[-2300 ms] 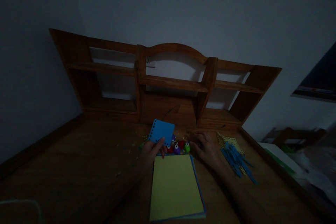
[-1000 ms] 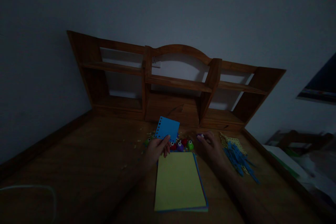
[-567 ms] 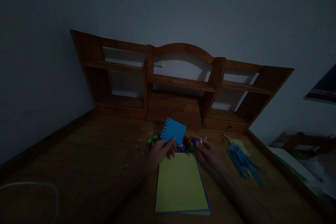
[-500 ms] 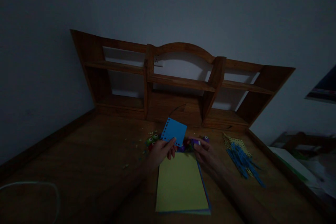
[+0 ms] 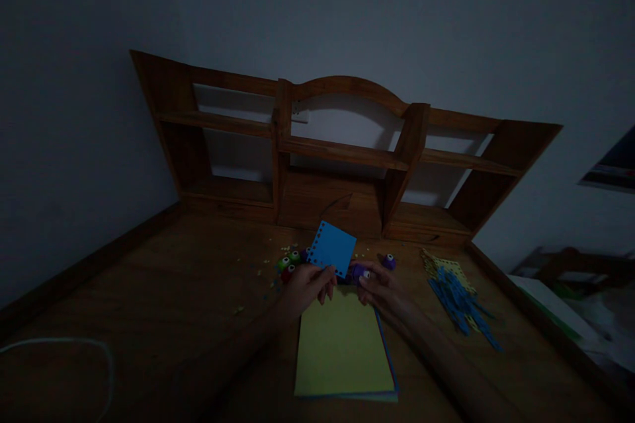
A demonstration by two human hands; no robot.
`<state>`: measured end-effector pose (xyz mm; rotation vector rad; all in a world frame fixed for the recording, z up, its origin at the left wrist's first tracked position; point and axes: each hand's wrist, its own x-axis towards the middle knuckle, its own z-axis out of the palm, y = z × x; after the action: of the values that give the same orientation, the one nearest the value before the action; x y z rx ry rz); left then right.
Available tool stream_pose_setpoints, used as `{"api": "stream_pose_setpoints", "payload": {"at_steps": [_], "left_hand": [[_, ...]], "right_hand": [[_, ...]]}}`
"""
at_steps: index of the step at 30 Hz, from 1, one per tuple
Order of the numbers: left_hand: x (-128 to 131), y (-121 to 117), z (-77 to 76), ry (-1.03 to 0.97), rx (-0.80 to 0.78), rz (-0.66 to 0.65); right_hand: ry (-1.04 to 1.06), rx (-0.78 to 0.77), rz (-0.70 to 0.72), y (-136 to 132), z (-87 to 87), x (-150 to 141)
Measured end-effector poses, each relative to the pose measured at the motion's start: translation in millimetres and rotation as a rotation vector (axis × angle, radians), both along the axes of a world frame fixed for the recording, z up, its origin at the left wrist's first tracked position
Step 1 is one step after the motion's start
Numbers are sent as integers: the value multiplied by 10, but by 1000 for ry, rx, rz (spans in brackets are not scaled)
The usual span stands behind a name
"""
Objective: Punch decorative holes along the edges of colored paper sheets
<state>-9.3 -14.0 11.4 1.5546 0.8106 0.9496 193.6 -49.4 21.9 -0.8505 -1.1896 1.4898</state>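
Observation:
My left hand (image 5: 306, 283) pinches the lower edge of a small blue paper square (image 5: 331, 248) with punched holes along its left and bottom edges, holding it upright above the desk. Beside it, my right hand (image 5: 380, 287) is closed round a small purple craft punch (image 5: 359, 273), close to the paper's lower right corner. Both hands hover just beyond the far end of a stack of paper sheets with a yellow top sheet (image 5: 341, 346).
Green and red punches (image 5: 288, 262) lie left of my hands, another purple punch (image 5: 387, 261) to the right. Blue paper strips on punched yellow paper (image 5: 454, 291) lie farther right. A wooden shelf unit (image 5: 342, 152) backs the desk. A white cord (image 5: 59, 350) loops at front left.
My right hand picked a purple punch off the desk and brought it left to the blue square. The left hand shifted right a little with the paper. The camera view drifted slightly.

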Motion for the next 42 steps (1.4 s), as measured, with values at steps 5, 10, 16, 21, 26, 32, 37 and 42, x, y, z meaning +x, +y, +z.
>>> {"api": "stream_pose_setpoints", "payload": {"at_steps": [5, 10, 16, 21, 26, 32, 37, 42], "left_hand": [[-19, -8, -12, 60, 88, -12], [-16, -49, 71, 137, 90, 18], [-44, -78, 116, 202, 164, 84], [-25, -77, 71, 250, 189, 135], [-30, -78, 48, 294, 338, 211], [-44, -79, 40, 371, 391, 229], [-50, -95, 45, 443, 399, 227], [-59, -109, 69, 443, 437, 231]], "right_hand": [[-112, 76, -1, 14, -39, 4], [-152, 90, 1, 22, -56, 0], [-153, 93, 0, 40, -72, -3], [-168, 110, -1, 47, -98, -6], [-161, 118, -8, 38, -90, -6], [-119, 108, 1, 33, -72, -13], [-84, 78, 12, 33, -74, -27], [-99, 90, 17, 11, -43, -27]]}}
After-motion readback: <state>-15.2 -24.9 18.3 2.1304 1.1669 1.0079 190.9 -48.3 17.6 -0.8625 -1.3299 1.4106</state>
